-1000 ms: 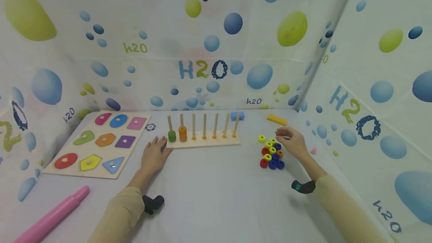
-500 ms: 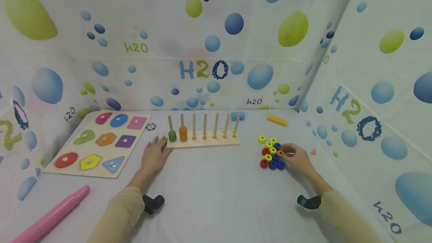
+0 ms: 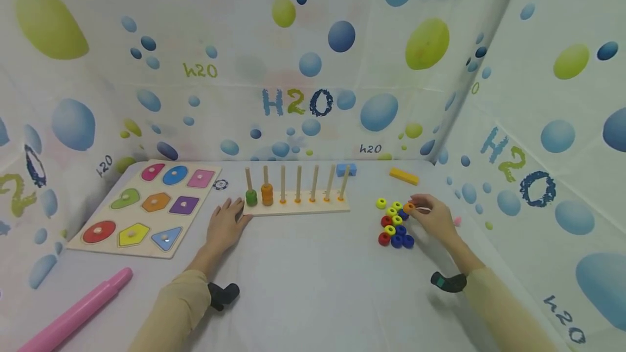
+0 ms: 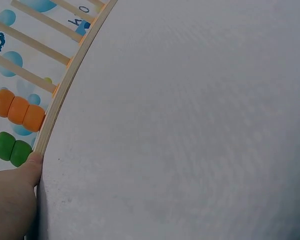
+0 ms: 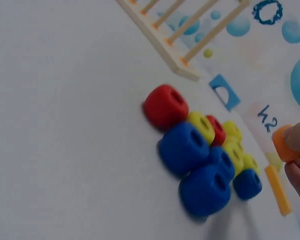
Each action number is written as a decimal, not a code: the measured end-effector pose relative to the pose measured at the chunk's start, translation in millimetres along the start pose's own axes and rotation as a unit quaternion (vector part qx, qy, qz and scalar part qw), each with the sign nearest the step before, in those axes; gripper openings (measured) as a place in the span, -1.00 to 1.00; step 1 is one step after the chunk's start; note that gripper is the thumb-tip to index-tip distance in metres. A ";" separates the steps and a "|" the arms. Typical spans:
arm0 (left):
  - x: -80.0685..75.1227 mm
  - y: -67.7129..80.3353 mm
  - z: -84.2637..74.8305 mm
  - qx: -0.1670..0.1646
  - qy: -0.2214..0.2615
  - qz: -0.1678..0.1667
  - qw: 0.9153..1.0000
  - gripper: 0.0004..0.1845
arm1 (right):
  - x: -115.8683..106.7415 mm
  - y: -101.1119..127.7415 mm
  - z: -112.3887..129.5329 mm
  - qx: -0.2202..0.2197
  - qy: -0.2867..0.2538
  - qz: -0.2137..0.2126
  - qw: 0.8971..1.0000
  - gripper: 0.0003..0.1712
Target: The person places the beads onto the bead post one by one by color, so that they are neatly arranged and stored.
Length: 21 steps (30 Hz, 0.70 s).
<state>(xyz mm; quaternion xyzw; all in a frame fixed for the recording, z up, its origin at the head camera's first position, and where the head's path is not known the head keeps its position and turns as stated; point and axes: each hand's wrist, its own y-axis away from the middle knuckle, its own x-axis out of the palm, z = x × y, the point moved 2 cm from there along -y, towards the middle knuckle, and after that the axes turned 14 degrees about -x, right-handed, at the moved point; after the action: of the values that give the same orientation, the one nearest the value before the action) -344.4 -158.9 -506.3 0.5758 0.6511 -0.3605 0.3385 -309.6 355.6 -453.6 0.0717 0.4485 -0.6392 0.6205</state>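
Left hand flat, right hand pinching.

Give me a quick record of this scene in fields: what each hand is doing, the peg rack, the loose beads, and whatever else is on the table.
left hand: flat on the table, thumb against the peg rack's end
right hand: pinches an orange bead
peg rack: seven pegs; green beads on the first, orange beads on the second
loose beads: red, yellow, blue cluster
other: shape puzzle board, pink tube, blue block, yellow block
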 end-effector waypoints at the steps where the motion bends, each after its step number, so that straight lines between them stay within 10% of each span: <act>1: 0.4 0.1 0.8 0.000 0.000 0.001 1.000 -0.38 | 0.7 -7.2 4.6 -0.002 -0.006 -0.004 1.000 -0.59; 21: -1.0 -0.2 0.6 -0.002 -0.002 -0.003 1.000 -0.38 | 86.2 -140.7 129.4 -0.109 -0.120 -0.029 0.986 -0.61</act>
<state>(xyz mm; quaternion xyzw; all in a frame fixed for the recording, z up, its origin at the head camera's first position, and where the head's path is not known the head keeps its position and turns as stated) -344.4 -159.9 -505.7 0.5728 0.6527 -0.3614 0.3395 -389.1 182.7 -365.3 -0.0864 0.4398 -0.6083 0.6550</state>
